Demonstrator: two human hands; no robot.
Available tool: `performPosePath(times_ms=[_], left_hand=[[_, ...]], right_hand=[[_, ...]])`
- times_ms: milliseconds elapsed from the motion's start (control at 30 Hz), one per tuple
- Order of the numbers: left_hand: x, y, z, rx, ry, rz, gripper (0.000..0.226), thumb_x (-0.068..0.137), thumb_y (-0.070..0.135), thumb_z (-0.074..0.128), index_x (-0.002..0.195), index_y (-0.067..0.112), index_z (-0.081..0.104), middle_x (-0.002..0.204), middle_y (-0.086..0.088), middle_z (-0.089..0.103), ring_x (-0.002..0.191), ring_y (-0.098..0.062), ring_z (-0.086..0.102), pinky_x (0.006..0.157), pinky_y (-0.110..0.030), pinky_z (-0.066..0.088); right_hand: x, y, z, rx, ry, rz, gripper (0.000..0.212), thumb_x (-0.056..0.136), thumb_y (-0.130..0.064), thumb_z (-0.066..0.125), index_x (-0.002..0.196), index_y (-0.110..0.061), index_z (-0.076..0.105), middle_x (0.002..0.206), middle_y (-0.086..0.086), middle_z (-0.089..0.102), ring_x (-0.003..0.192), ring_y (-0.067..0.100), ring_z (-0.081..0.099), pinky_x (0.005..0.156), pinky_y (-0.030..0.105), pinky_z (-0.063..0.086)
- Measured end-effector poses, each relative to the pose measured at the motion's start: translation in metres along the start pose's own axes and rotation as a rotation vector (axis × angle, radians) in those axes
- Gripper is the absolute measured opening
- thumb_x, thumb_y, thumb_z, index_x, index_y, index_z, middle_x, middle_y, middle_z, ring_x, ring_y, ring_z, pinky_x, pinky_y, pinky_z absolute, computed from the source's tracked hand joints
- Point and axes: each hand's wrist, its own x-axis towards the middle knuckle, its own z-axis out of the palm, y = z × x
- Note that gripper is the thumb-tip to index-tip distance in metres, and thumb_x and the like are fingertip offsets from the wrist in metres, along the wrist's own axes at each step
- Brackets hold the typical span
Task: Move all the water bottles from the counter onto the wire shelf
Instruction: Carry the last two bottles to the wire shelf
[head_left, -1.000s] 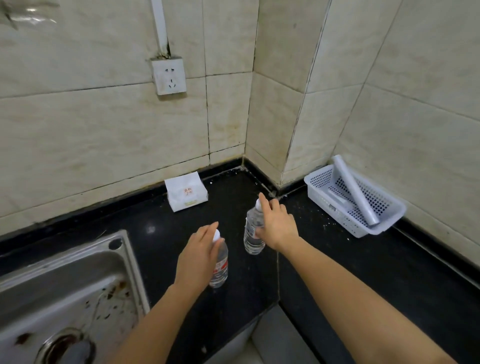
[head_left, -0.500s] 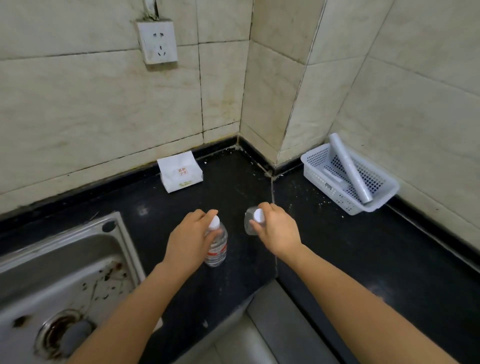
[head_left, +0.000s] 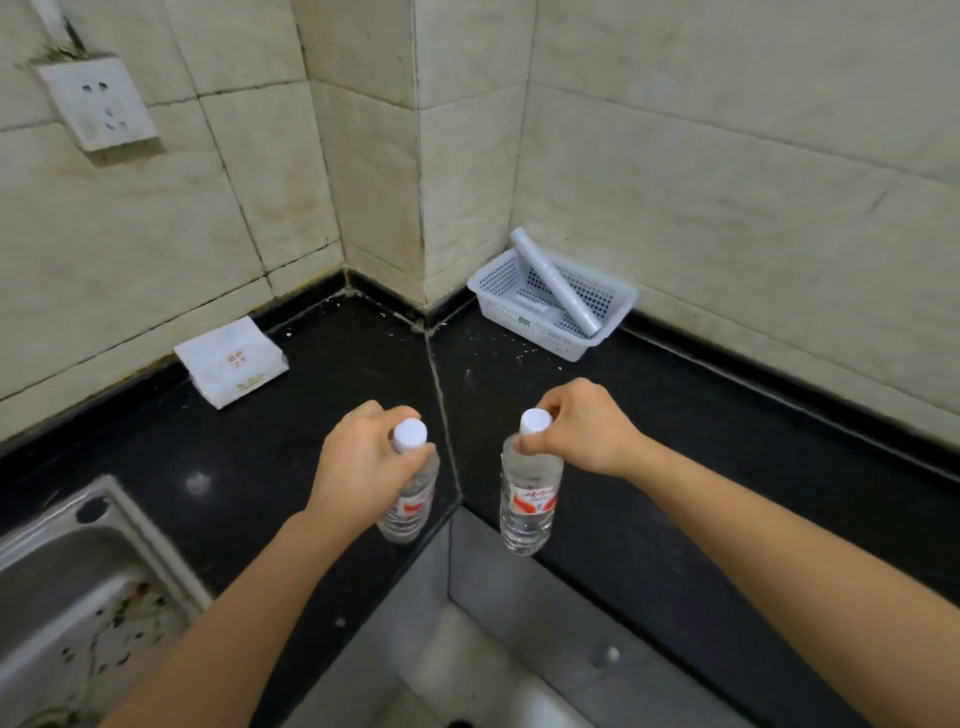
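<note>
The left bottle (head_left: 409, 501) and the right bottle (head_left: 530, 501) are both upright, caps up, long axes close to vertical. Each hangs below the hand that carries it. They sit side by side with a clear gap between them, at the near edge of the counter (head_left: 727, 467) where its two runs meet in the corner. Their bases show past that edge, over the floor gap, so I judge both to be lifted off the surface and not standing on it.

The left hand (head_left: 358, 462) has its fingers curled round the neck and shoulder of the left bottle, just under the white cap. The right hand (head_left: 584, 434) pinches the right bottle at the neck, with thumb and fingers closed just below its cap. Neither hand has a finger free, and both are clamped on their loads.

The coming move turns on the wire shelf, which is nowhere in view. Which way it lies from the hands cannot be told, nor which hand is nearer to it. With a bottle already in each hand, the carry probably needs a turn away from this corner.

No other bottle shows on the counter. At the far left against the wall is a tissue pack (head_left: 231, 361). At the far right is a basket (head_left: 613, 332) with a roll (head_left: 553, 283) in it. A sink (head_left: 78, 571) is at the near left, and a socket (head_left: 98, 104) is on the wall above it.
</note>
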Motion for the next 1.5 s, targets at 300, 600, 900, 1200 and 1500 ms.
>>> performPosePath(times_ms=[300, 600, 900, 1200, 1500], left_hand=[[-0.055, 0.173, 0.073, -0.156, -0.115, 0.307, 0.015, 0.075, 0.030, 0.074, 0.088, 0.027, 0.068, 0.078, -0.001, 0.054, 0.072, -0.013, 0.054, 0.063, -0.026, 0.040], [-0.141, 0.359, 0.151, -0.186, -0.273, 0.620, 0.014, 0.079, 0.032, 0.068, 0.089, 0.023, 0.067, 0.077, -0.002, 0.055, 0.073, -0.016, 0.053, 0.066, -0.033, 0.043], [-0.229, 0.539, 0.216, -0.415, -0.459, 0.830, 0.020, 0.076, 0.027, 0.073, 0.094, 0.018, 0.072, 0.079, -0.005, 0.063, 0.078, -0.018, 0.058, 0.073, -0.036, 0.047], [-0.302, 0.701, 0.270, -0.615, -0.595, 0.991, 0.018, 0.070, 0.030, 0.077, 0.087, 0.027, 0.074, 0.076, -0.006, 0.066, 0.070, -0.015, 0.058, 0.070, -0.033, 0.048], [-0.360, 0.869, 0.329, -0.825, -0.743, 1.053, 0.033, 0.067, 0.020, 0.082, 0.097, 0.030, 0.073, 0.086, 0.019, 0.072, 0.078, 0.003, 0.068, 0.075, -0.027, 0.057]], right_hand=[[-0.158, 0.111, -0.106, 0.100, 0.257, 0.181, 0.027, 0.064, -0.033, 0.084, 0.073, -0.010, 0.073, 0.069, -0.001, 0.067, 0.061, 0.009, 0.055, 0.053, 0.024, 0.043], [-0.340, 0.229, -0.195, 0.159, 0.558, 0.339, 0.024, 0.063, -0.031, 0.084, 0.076, -0.014, 0.073, 0.072, -0.002, 0.067, 0.067, 0.011, 0.060, 0.056, 0.027, 0.047], [-0.508, 0.307, -0.271, 0.179, 0.872, 0.494, 0.017, 0.069, -0.026, 0.079, 0.071, -0.012, 0.071, 0.060, -0.006, 0.061, 0.055, 0.003, 0.051, 0.050, 0.020, 0.039], [-0.631, 0.384, -0.353, 0.168, 1.138, 0.583, 0.015, 0.067, -0.017, 0.080, 0.064, -0.007, 0.069, 0.046, -0.010, 0.049, 0.040, 0.001, 0.039, 0.040, 0.015, 0.028], [-0.739, 0.478, -0.455, 0.083, 1.289, 0.620, 0.017, 0.067, -0.021, 0.081, 0.072, -0.007, 0.073, 0.055, -0.003, 0.055, 0.049, 0.005, 0.045, 0.051, 0.022, 0.037]])
